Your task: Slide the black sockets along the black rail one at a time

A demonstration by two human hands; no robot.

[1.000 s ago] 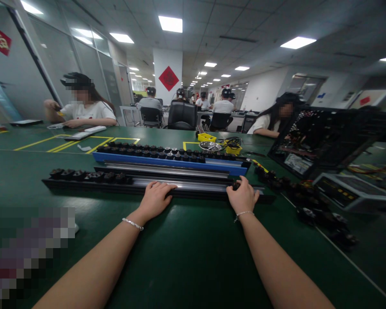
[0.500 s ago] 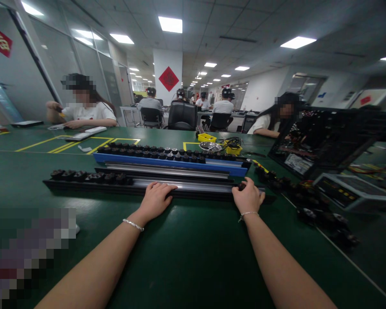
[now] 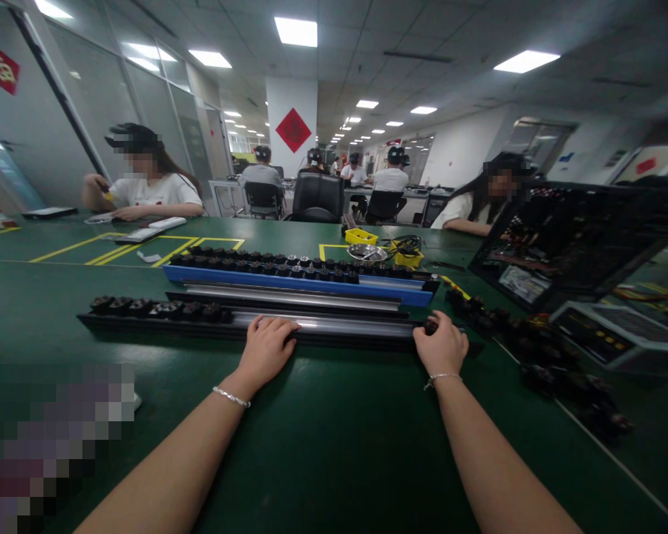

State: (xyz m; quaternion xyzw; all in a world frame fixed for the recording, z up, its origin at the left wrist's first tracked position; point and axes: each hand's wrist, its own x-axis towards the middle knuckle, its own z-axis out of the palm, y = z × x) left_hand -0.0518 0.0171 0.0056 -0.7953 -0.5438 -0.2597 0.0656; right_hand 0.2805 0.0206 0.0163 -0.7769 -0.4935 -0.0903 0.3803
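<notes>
One small black part (image 3: 430, 326), seemingly pinched by the right hand (image 3: 443, 347), sits toward the right end of the near black rail (image 3: 361, 336); left hand (image 3: 268, 347) rests mid-rail, its hold unclear; positioning seems in hand, next calling for steady alignment.

Dim light is cast by ceiling panels (image 3: 296, 32) above the tabletop (image 3: 323, 460); glare is caught along the rail (image 3: 361, 328) on it; its near left part is pixelated.
</notes>
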